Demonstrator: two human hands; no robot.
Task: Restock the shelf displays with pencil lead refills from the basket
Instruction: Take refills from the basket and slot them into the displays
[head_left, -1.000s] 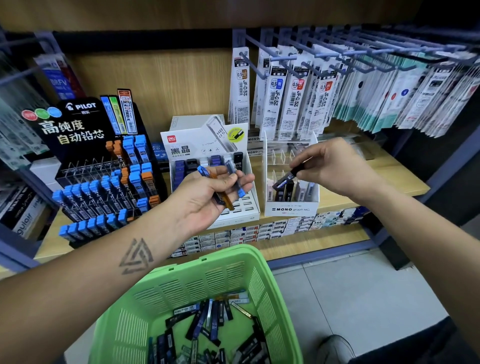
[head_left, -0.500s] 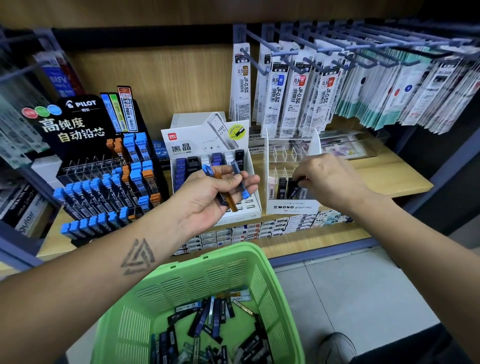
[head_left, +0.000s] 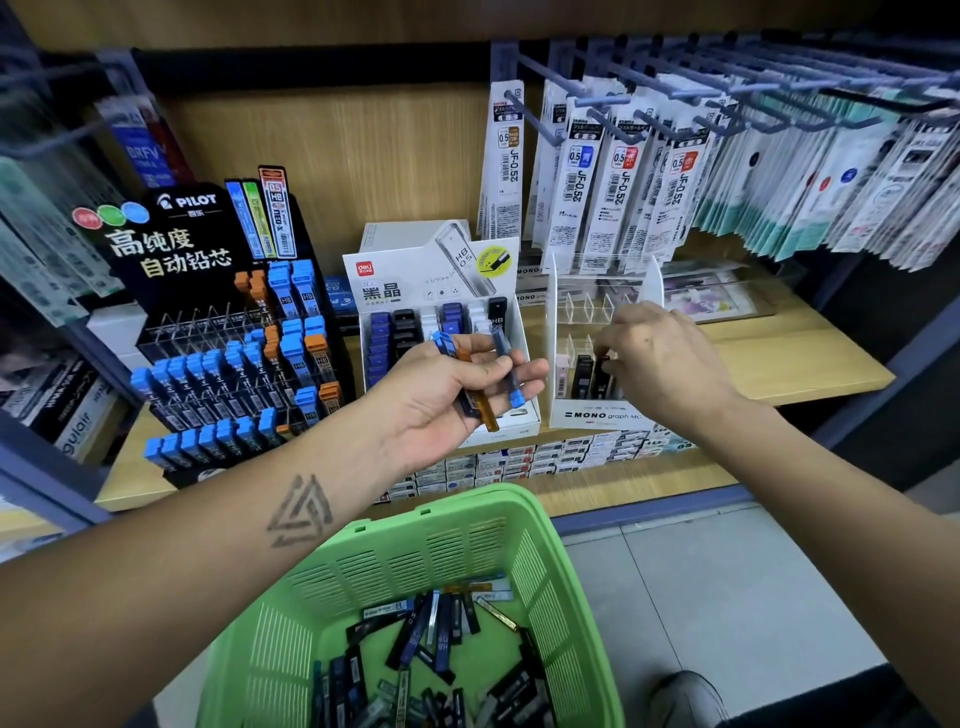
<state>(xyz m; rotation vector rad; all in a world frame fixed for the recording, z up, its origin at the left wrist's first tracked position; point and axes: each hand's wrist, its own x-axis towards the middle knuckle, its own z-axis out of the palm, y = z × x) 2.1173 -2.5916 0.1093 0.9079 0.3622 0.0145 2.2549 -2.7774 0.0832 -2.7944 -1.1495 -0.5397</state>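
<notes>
My left hand (head_left: 447, 395) holds a small bunch of lead refill tubes (head_left: 485, 408), blue-capped and amber, in front of the white Deli display box (head_left: 431, 291). My right hand (head_left: 660, 358) reaches down into the front row of the white MONO graph display (head_left: 602, 415), fingertips pinching a black refill case (head_left: 602, 371) that stands beside another black one. The green basket (head_left: 530, 525) sits below, with several loose refill tubes (head_left: 436, 639) lying in its bottom. The black Pilot rack (head_left: 228, 364) at the left holds several blue and orange capped tubes.
Packaged pen refills (head_left: 623, 187) hang on hooks above the displays at the right. Flat boxes (head_left: 519, 462) line the shelf's front edge (head_left: 649, 483). A shoe (head_left: 685, 696) shows on the tiled floor at the lower right.
My right hand came down from above the MONO display and lowered the black case into its front row. My left hand kept its bunch of tubes nearly still.
</notes>
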